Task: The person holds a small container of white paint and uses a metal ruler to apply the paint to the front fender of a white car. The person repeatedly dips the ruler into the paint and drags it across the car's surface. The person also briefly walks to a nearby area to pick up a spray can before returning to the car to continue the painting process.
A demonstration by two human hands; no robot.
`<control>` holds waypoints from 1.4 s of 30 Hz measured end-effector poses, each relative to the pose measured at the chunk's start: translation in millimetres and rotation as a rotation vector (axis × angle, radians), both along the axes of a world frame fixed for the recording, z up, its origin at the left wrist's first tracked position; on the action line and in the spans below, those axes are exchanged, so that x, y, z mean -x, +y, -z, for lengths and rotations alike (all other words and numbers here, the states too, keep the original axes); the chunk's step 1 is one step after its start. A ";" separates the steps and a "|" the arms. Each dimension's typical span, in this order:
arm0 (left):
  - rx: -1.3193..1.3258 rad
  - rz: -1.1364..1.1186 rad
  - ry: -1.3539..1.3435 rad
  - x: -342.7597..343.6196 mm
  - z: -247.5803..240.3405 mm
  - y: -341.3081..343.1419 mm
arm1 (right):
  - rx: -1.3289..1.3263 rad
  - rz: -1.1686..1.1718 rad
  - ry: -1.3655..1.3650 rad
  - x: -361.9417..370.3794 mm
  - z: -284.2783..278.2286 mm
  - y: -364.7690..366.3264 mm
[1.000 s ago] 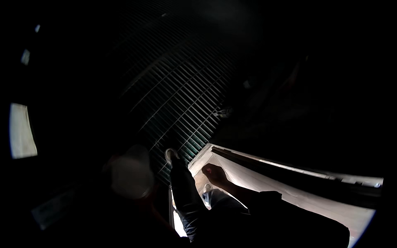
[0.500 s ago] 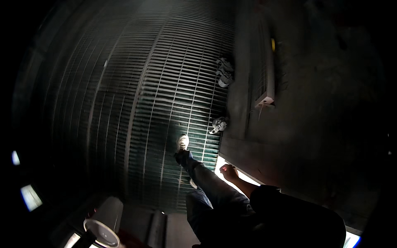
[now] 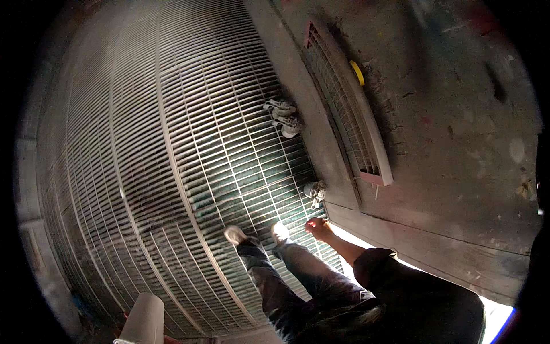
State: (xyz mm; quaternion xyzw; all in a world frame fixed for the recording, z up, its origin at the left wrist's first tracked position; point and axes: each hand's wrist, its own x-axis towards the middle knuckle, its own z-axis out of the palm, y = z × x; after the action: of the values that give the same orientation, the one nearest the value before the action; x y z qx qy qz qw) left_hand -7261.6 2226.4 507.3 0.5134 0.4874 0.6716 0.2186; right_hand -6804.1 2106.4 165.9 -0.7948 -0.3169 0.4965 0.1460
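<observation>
At the lower left, a pale, tapered bucket (image 3: 144,321) is tilted and partly cut off by the picture's lower edge. A little of my left hand (image 3: 122,322) shows at its side, closed on it; most of that hand is hidden. My right hand (image 3: 318,228) hangs beside my right leg above the floor grating, its fingers curled in. Whatever those fingers might hold is hidden. Close past this hand lies a crumpled grey-white bundle (image 3: 315,193) at the grating's edge.
Slatted metal grating (image 3: 189,172) covers the floor under my shoes (image 3: 235,234). More crumpled bundles (image 3: 285,117) lie along its right edge. On the right stands a grey wall (image 3: 458,172) with a long, mesh-fronted fixture (image 3: 349,109) and a yellow ring-like item (image 3: 357,73).
The picture has brightened and the view has turned, so the grating slants differently. Both my shoes now show. The bucket sits lower in view; my right hand stays curled.
</observation>
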 end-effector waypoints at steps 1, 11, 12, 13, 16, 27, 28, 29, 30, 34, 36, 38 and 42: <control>0.000 0.052 -0.001 3.5 3.2 26.8 | 0.011 0.078 0.034 -0.3 6.7 11.7; 0.049 0.263 0.028 20.9 88.8 258.2 | -0.066 0.887 0.207 -9.9 112.2 167.2; 0.065 0.320 -0.051 12.8 98.0 281.7 | -0.052 0.931 0.298 -18.8 120.8 178.0; 0.087 0.365 -0.116 5.7 107.6 305.4 | -0.036 0.969 0.387 -27.0 129.2 187.0; 0.155 0.470 -0.258 -11.2 135.1 361.4 | -0.082 1.178 0.292 -34.1 144.4 238.5; 0.262 0.596 -0.474 -102.3 213.3 482.1 | 0.082 1.201 0.278 -120.0 269.6 406.2; 0.320 0.719 -0.503 -73.5 235.7 506.7 | 0.091 1.235 0.271 -135.4 297.2 405.6; 0.346 0.692 -0.595 -53.3 250.9 517.7 | 0.091 1.267 0.253 -154.6 326.4 399.2; 0.367 0.657 -0.667 -37.2 261.5 525.5 | 0.091 1.333 0.254 -164.3 346.1 407.3; 0.224 0.590 -0.412 -204.7 289.4 528.3 | 0.064 1.605 0.356 -171.7 385.8 470.9; 0.286 0.648 -0.445 -218.3 310.6 537.4 | -0.018 1.716 0.381 -185.6 405.6 467.7; 0.416 0.723 -0.520 -194.9 315.2 541.8 | -0.118 1.788 0.390 -187.3 412.5 485.3; 0.551 0.779 -0.629 -175.6 323.6 545.2 | -0.395 1.911 0.396 -184.4 409.5 477.4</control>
State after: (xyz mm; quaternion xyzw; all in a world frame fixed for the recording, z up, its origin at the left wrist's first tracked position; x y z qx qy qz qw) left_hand -7086.0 2771.5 183.7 0.3546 0.3310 0.5100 0.7104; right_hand -6619.7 2583.8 -243.6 -0.5804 0.4094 0.2323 0.6645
